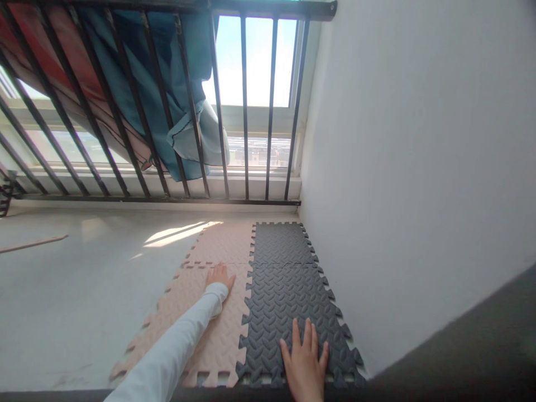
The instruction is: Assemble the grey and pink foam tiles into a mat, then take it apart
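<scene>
Pink foam mats (209, 329) with toothed edges lie on the pale floor, joined side by side to dark grey foam mats (288, 296) along the wall. My left hand (220, 276), in a white sleeve, rests flat on the pink mats beside the seam between the far and near pieces, fingers spread and pointing away. Near the front end of the grey mat, my right hand (305, 357) lies with its fingers apart, palm down on the surface. Neither hand holds anything.
A white wall (419, 167) rises along the right side. Black metal railings (245, 111) stand before the window at the back, with blue and pink cloth (154, 84) hanging behind them. A thin strip (33, 244) lies on the floor at the left.
</scene>
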A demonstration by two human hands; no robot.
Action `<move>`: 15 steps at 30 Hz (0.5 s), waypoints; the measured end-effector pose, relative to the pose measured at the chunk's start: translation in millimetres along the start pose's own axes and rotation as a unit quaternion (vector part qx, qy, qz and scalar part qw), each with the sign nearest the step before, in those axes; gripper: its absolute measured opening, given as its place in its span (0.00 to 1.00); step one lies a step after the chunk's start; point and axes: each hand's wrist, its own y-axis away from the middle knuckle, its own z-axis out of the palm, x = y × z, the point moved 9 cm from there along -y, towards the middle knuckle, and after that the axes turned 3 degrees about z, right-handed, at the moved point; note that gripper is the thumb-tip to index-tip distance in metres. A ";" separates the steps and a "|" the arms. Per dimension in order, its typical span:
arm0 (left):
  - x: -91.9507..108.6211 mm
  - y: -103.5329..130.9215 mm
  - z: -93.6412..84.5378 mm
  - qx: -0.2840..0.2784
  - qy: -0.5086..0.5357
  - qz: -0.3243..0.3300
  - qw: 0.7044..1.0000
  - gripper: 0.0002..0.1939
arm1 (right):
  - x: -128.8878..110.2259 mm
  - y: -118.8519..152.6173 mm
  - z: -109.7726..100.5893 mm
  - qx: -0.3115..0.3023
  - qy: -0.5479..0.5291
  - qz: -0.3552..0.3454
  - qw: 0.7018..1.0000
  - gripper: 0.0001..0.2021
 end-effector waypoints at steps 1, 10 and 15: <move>-0.4 0.1 -2.7 -0.005 0.002 0.002 1.000 0.32 | -0.2 -0.2 0.0 0.001 0.001 0.000 1.000 0.27; -20.5 3.1 -16.5 0.001 -0.029 -0.030 0.999 0.31 | 0.0 -1.6 2.4 0.005 0.011 0.000 1.000 0.27; -23.8 -0.8 -12.7 -0.029 -0.021 -0.012 0.999 0.32 | -1.5 -2.2 2.1 0.030 0.015 0.000 0.999 0.27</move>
